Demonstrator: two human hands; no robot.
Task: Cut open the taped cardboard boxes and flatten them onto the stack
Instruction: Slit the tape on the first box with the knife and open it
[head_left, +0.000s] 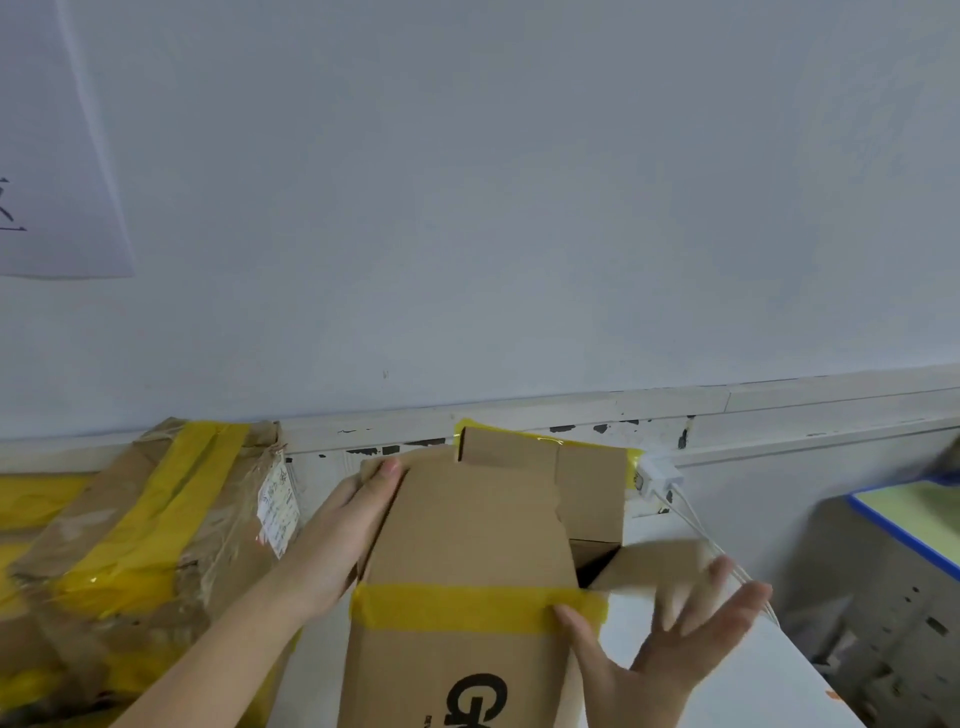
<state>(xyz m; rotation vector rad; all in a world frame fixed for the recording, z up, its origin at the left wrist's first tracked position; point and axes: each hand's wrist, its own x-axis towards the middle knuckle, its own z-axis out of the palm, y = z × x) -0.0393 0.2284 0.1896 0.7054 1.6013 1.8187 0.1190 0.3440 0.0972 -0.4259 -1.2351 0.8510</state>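
Note:
A brown cardboard box (467, 540) with a yellow tape band and black print stands on the white table (737, 680), its far end opened with flaps sticking up. My left hand (343, 535) grips the box's left side, thumb on the top panel near the far edge. My right hand (660, 644) is spread open at the box's right edge, thumb touching the yellow tape, fingers blurred beside a loose side flap (649, 564). No cutting tool is visible.
A large crumpled box (135, 535) wrapped in yellow and clear tape, with a white label, lies at the left. A white charger (657, 475) with cables sits by the wall behind the box. A grey cabinet (883, 597) stands at the right.

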